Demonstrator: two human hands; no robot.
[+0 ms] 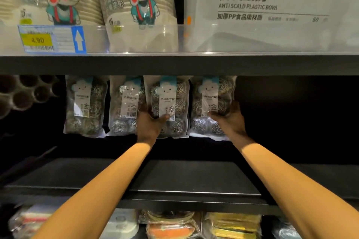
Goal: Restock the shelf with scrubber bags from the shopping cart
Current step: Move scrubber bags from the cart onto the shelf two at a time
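The dark middle shelf (184,176) runs deep, and the stock stands far back on it. Above sit a big pack of anti-scald plastic bowls (272,6) and packs of paper cups (139,6). Below, packs of sponges (169,227) show at the bottom edge.

Four scrubber bags stand upright in a row at the back, labels forward. The first scrubber bag (85,106) and the second scrubber bag (126,106) stand free of any hand. The third scrubber bag (169,99) is in the left grip (149,124), which is clamped on its lower left edge with the thumb across the front. The fourth scrubber bag (211,99) is in the right grip (231,118), with the thumb under the label and the fingers wrapped round the bag's right side.

I'd say both bags are being set in place. Each should stand square with its foot flat on the shelf and its label facing out. Letting go gently should keep either soft bag from tipping forward. The third seems to lap over the second, so it wants a nudge rightward.
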